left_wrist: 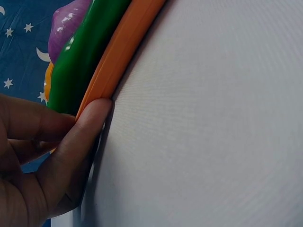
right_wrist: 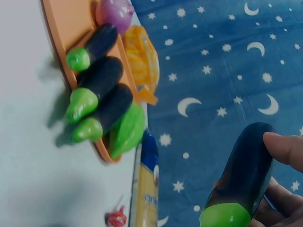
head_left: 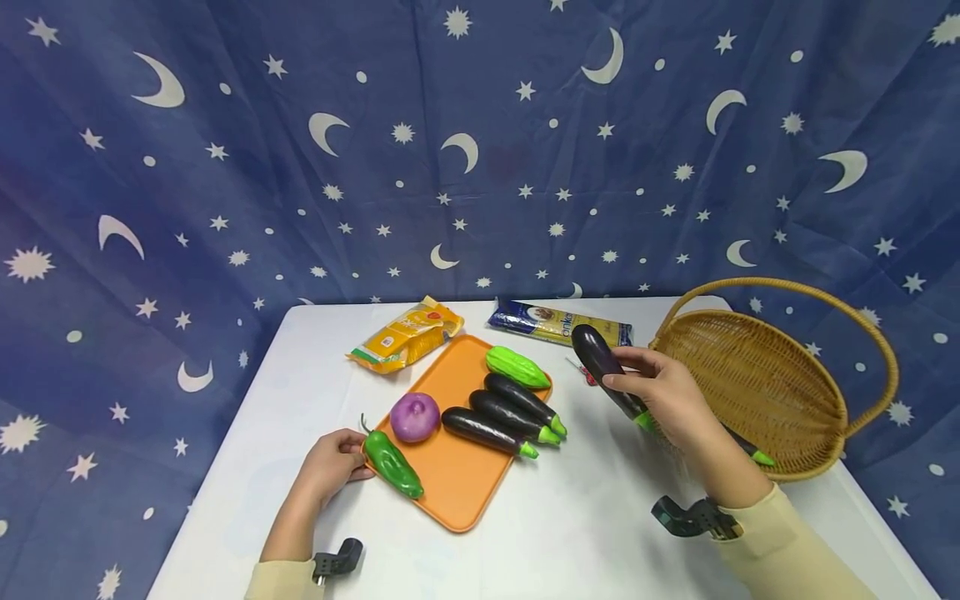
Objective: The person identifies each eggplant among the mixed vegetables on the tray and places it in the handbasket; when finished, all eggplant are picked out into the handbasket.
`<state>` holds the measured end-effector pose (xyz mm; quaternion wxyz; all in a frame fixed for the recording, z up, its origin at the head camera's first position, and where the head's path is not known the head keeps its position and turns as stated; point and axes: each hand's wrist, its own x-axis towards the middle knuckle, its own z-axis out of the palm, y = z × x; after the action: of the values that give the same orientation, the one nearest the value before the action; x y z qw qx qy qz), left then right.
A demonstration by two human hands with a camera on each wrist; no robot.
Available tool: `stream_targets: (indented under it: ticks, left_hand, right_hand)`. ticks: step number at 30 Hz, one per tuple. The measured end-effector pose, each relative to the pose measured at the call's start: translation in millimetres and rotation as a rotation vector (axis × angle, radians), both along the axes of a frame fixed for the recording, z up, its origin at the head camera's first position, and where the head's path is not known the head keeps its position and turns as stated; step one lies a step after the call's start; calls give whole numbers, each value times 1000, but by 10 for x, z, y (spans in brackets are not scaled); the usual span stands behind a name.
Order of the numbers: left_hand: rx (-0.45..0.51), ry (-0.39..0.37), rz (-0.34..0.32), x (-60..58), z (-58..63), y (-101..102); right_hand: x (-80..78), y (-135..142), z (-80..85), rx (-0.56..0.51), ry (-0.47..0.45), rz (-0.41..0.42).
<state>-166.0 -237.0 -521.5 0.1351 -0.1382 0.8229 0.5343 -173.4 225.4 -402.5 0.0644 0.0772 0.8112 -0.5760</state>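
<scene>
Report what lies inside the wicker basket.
One eggplant shows inside the wicker basket, its green tip near the front rim. The right forearm hides its other end and part of the interior; anything behind that arm cannot be seen.

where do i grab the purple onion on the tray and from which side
Probably from above, fingers around its round middle on the far and near sides: the purple onion has bare orange tray showing there, while the green pepper lies close on its left and an eggplant on its right.
</scene>
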Motion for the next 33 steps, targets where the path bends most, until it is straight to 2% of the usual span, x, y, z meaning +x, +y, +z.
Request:
stream_targets:
  ticks: [8,21,33]
  left_hand:
    - [1,2,-3,-8,-4,-2]
    - [7,-2,1,-11,-29,-27]
    - [2,6,-16,-20,-18,-12]
  right_hand:
    - [51,176,86,-3,19,-49]
    - [112,489,67,20,47,-84]
    - [205,833,138,38,55,-121]
